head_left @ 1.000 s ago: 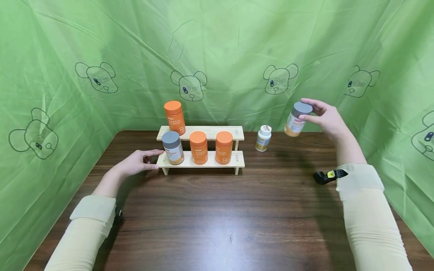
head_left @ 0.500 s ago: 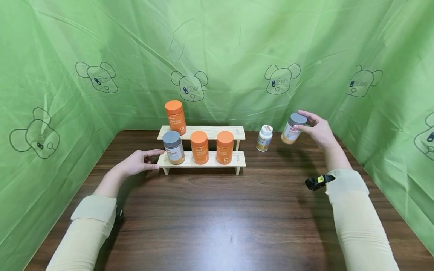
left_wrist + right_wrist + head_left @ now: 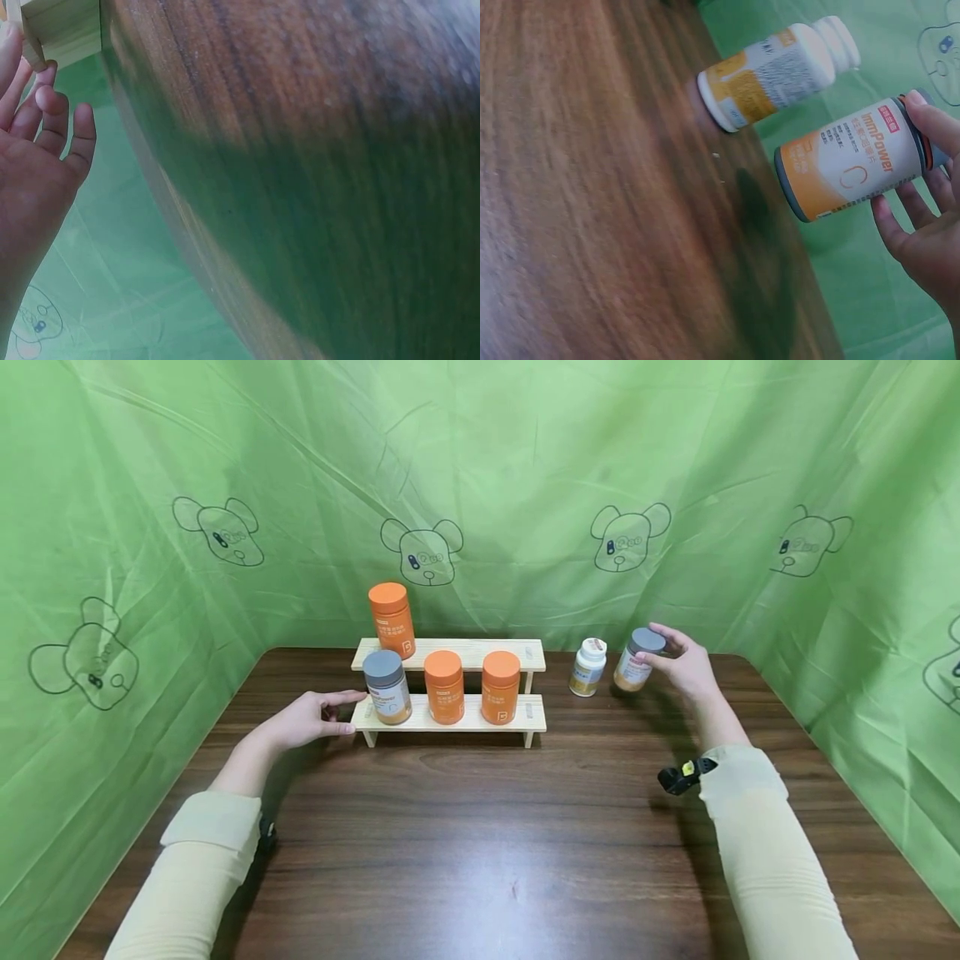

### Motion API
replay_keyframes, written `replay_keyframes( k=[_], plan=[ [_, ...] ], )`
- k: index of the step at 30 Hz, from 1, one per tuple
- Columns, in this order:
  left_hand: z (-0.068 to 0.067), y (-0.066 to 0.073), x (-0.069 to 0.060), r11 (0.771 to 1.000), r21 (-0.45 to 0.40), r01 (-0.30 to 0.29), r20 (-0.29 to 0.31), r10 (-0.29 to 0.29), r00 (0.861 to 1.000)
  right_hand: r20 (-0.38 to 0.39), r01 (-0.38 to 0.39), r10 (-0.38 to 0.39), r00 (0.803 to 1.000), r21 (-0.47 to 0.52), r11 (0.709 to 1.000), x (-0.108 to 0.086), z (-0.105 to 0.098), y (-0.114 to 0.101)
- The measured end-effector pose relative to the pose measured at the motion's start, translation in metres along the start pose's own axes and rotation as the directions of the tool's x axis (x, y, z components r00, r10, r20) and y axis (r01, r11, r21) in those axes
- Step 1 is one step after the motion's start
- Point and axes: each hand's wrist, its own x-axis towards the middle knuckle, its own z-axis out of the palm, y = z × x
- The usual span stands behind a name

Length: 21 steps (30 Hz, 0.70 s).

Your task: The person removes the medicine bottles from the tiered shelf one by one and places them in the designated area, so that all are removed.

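In the head view my right hand [image 3: 684, 668] grips a supplement jar [image 3: 632, 672] by its grey cap, thumb in front and fingers behind. Its white and orange label reads "ImmPower" in the right wrist view. The jar hangs slightly tilted beside a smaller white bottle [image 3: 588, 668] with a yellow band; whether its base touches the table is unclear. At the far left, my left hand [image 3: 303, 722] holds the left end of a two-tier wooden rack [image 3: 408, 720], as the left wrist view shows fingertips [image 3: 46, 69] on the plank's end. A matching grey-capped jar [image 3: 390, 697] stands nearby on the lower tier.
Two orange jars [image 3: 445, 697] share the lower tier with the grey-capped one. Another orange jar [image 3: 393, 627] stands at the left of the upper tier. Green cloth [image 3: 517, 460] rises behind and beside the dark wooden table [image 3: 450, 827].
My right hand has brought the grey-capped jar down and to the left, closer to the white bottle. The left hand stays at the rack's end. The camera view has shifted slightly.
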Motion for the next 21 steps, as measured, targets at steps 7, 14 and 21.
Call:
replay_keyframes(
  k=[7, 14, 21],
  plan=[
    [0.001, 0.000, 0.000, 1.000, -0.003, 0.011, 0.006, -0.011, 1.000, -0.026, -0.058, 0.061, 0.998, 0.089, 0.994, 0.000, 0.012, 0.013],
    [0.001, 0.003, 0.000, 1.000, -0.009, -0.001, 0.005, 0.001, 1.000, -0.032, -0.075, 0.078, 0.996, 0.080, 0.994, -0.001, 0.015, 0.021],
    [0.001, 0.002, -0.001, 1.000, 0.001, 0.000, -0.006, 0.000, 1.000, -0.030, -0.070, 0.073, 0.997, 0.081, 0.994, -0.001, 0.018, 0.020]
  ],
)
